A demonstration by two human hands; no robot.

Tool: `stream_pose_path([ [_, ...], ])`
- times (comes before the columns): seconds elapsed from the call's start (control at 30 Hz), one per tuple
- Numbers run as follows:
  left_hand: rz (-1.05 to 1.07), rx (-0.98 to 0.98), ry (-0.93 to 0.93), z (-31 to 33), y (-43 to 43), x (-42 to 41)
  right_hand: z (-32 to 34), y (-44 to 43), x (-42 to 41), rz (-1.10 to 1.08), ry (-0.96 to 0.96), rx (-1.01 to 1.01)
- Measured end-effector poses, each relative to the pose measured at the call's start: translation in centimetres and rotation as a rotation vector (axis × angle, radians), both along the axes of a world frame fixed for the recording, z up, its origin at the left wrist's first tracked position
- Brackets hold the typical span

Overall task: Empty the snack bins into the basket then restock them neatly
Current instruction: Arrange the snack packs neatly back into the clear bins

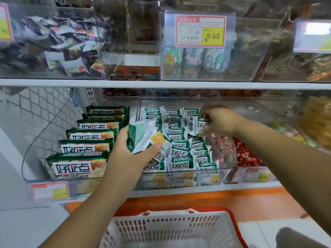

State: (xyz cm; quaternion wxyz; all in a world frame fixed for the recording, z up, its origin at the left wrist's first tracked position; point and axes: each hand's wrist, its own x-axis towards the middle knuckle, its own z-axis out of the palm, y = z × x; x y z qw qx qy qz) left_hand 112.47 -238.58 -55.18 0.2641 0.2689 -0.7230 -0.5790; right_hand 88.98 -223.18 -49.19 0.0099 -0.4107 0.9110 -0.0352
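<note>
Green packets point(143, 138) held in left hand point(129, 154), right hand point(220, 120) pinching one packet point(203, 124) in the clear bin point(172, 100); restocking, I reckon, so next seat it in line.

A white shelf board point(161, 85) is seen running across the middle of the frame. At middle left, a wire mesh panel point(41, 106) and a slotted upright point(90, 95) are shown beneath it. An orange surface point(250, 203) is seen at lower right.
</note>
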Motion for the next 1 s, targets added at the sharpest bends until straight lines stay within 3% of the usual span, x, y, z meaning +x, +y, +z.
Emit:
stream_pose_path([
  [0.2, -0.017, 0.005, -0.001, 0.1, -0.5, -0.1, -2.1, -2.1, -0.9, 0.120, 0.038, 0.153],
  [0.4, -0.026, 0.011, 0.015, 0.4, -0.3, -0.2, -1.7, -1.7, -2.1, 0.062, -0.017, 0.070],
  [0.67, -0.049, 0.021, 0.003, 0.4, -0.5, 0.0, -2.8, -2.8, -2.6, 0.055, 0.002, 0.167],
  [0.77, -0.078, 0.116, 0.050, 0.8, -0.1, 0.2, -1.9, -1.8, -0.8, 0.009, -0.025, -0.030],
  [0.8, -0.102, 0.164, 0.062, 0.9, 0.0, 0.3, -1.5, -1.1, 0.6, -0.016, -0.071, -0.203],
  [0.87, -0.137, 0.244, 0.072, 1.1, 0.4, 0.3, -0.5, 0.1, 5.0, -0.018, -0.349, -0.527],
  [0.93, -0.162, 0.282, 0.091, 1.2, 1.0, 0.3, 0.0, 0.8, 9.8, 0.061, -0.700, -0.625],
  [1.0, -0.179, 0.294, 0.096, 1.3, 1.5, 0.3, -1.0, 0.8, 12.5, 0.104, -0.818, -0.641],
])
